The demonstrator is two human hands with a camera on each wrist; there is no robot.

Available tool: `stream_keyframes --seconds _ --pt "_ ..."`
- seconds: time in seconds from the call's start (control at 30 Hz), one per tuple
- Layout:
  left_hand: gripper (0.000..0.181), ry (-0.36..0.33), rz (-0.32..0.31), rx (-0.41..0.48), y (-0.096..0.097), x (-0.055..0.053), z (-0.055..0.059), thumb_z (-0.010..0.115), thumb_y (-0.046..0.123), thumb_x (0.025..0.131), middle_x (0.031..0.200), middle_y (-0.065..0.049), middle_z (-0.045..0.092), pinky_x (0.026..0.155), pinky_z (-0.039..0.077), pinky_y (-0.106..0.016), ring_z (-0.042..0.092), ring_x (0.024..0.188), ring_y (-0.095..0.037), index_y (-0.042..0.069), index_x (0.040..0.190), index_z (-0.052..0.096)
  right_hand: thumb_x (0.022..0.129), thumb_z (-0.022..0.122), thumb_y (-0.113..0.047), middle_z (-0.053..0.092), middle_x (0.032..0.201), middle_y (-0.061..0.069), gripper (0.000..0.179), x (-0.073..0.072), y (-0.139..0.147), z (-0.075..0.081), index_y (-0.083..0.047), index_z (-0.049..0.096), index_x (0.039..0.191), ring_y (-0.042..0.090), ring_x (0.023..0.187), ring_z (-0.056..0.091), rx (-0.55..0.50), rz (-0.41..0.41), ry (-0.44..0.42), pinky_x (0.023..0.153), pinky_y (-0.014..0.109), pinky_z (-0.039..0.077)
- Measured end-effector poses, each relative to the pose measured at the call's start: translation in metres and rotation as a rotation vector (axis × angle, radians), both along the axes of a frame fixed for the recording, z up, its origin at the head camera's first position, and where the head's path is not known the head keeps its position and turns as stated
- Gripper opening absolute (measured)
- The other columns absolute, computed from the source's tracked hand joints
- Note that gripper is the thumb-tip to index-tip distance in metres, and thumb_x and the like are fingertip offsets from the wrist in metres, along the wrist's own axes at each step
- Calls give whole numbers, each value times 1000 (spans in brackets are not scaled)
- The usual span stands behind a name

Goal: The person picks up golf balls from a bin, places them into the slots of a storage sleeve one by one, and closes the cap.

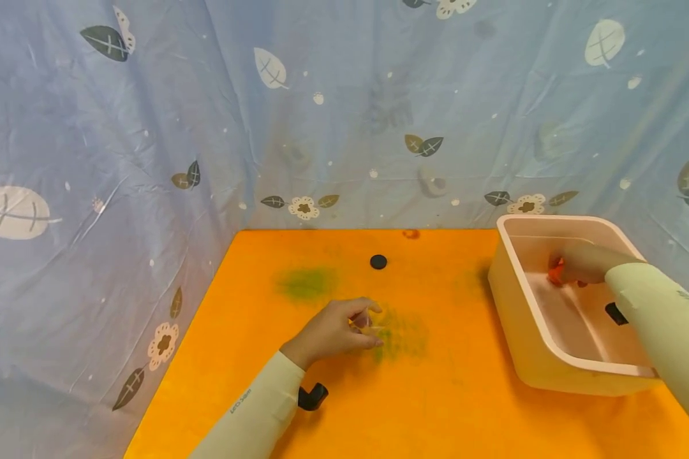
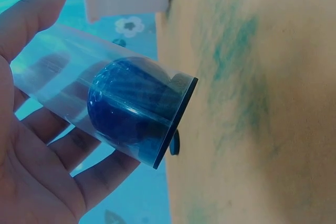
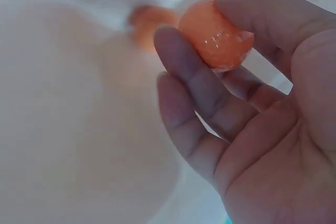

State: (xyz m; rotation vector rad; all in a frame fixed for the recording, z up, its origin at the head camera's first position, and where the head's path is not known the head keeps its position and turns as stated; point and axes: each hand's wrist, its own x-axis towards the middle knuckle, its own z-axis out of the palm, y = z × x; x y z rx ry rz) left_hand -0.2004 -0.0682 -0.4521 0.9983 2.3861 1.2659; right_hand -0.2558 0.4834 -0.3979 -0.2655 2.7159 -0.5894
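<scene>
My left hand [image 1: 339, 328] holds a clear plastic tube [image 2: 63, 77] above the table, thumb on one side and fingers on the other. A ball [image 2: 128, 100], dark blue in the left wrist view, sits inside near the tube's dark-capped end. In the head view the tube is hard to make out. My right hand [image 1: 585, 261] is inside a pale pink bin [image 1: 525, 299] and pinches a shiny orange ball [image 3: 215, 35] between thumb and fingers. Behind it, a blurred orange shape [image 3: 149, 27] shows against the bin wall; whether it is a second ball I cannot tell.
A small black disc [image 1: 378, 262] lies on the orange table [image 1: 436, 408], towards the back. Green smudges [image 1: 307, 284] mark the tabletop. A blue patterned curtain [image 1: 350, 127] closes off the back and sides. The bin stands at the table's right side.
</scene>
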Motion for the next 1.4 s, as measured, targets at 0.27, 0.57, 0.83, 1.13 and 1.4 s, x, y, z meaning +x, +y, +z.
stream_keyframes --seconds 0.27,0.57,0.83,1.13,1.4 --pt "44 9 -11 2 4 1 0 90 28 95 139 0 68 88 58 -32 67 111 -8 2 95 55 99 77 -2 70 109 18 35 8 -11 41 14 64 127 33 81 72 -77 -72 144 67 36 59" --pt "30 19 -11 -10 6 0 -1 90 35 95 107 0 68 89 57 -31 68 109 -12 21 115 71 112 66 -13 55 136 31 47 24 -30 71 9 47 150 18 92 75 -319 -171 175 80 27 60" --pt "33 20 -11 0 5 1 1 89 34 95 119 -5 70 88 58 -32 69 112 -15 11 109 69 110 70 -21 68 117 -13 46 46 -71 88 -8 56 151 9 95 74 -425 -195 372 78 21 57" --pt "39 28 -22 10 8 3 -1 90 30 95 137 0 69 88 58 -32 67 111 -8 6 95 58 107 75 -24 68 132 -10 46 72 -125 97 -14 57 148 1 111 70 -574 -187 347 85 19 54" --pt "42 24 -26 21 12 4 -2 90 29 95 140 1 68 86 58 -31 67 111 -8 7 93 54 106 75 -7 58 139 10 38 85 -173 88 -5 61 142 14 111 73 -731 -17 368 84 25 59"
